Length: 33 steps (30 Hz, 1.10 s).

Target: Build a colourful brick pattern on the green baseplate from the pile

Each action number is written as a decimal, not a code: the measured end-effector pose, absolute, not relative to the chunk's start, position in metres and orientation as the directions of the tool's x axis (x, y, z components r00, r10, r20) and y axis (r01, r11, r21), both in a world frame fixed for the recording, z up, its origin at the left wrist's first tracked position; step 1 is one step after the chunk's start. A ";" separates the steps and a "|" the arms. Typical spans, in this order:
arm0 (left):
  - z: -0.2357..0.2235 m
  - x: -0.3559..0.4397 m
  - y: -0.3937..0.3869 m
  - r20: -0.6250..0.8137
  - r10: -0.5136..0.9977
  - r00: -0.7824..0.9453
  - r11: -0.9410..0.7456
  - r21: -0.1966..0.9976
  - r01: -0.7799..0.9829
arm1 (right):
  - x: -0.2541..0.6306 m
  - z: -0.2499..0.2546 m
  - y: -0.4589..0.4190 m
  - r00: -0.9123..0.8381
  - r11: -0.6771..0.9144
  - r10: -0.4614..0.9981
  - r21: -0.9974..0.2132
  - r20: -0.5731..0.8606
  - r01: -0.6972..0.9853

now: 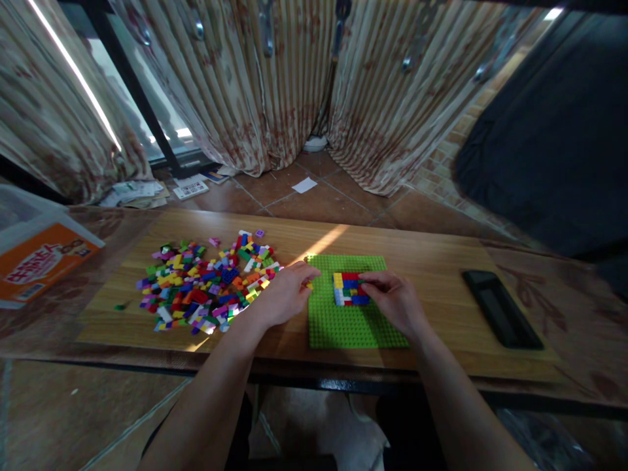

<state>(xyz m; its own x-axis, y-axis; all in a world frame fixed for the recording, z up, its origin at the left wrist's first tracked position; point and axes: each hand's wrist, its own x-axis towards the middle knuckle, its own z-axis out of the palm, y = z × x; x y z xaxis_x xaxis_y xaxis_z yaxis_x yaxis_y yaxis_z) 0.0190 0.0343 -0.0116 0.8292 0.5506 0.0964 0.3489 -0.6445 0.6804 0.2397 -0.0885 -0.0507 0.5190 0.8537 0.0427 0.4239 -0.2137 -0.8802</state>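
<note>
A green baseplate lies on the wooden table in front of me. On it stands a small block of red, yellow, blue and white bricks. My right hand rests on the plate with its fingers pinched against the right side of that block. My left hand lies at the plate's left edge, fingers curled around a small yellow brick. To the left spreads a pile of loose coloured bricks.
A black phone lies on the table's right side. An orange and white box sits at the far left. Beyond the table are a tiled floor, papers and curtains. A dark cloth hangs at right.
</note>
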 end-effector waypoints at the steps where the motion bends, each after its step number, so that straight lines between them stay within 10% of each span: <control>1: -0.012 0.019 0.034 0.098 0.550 0.830 -0.645 0.681 0.347 | 0.239 -0.049 -0.089 0.522 -0.210 0.852 -0.885 0.042 0.415; 33: -0.015 0.025 0.028 0.112 0.541 0.833 -0.649 0.686 0.329 | 0.247 -0.057 -0.073 0.639 -0.332 0.767 -0.892 -0.066 0.306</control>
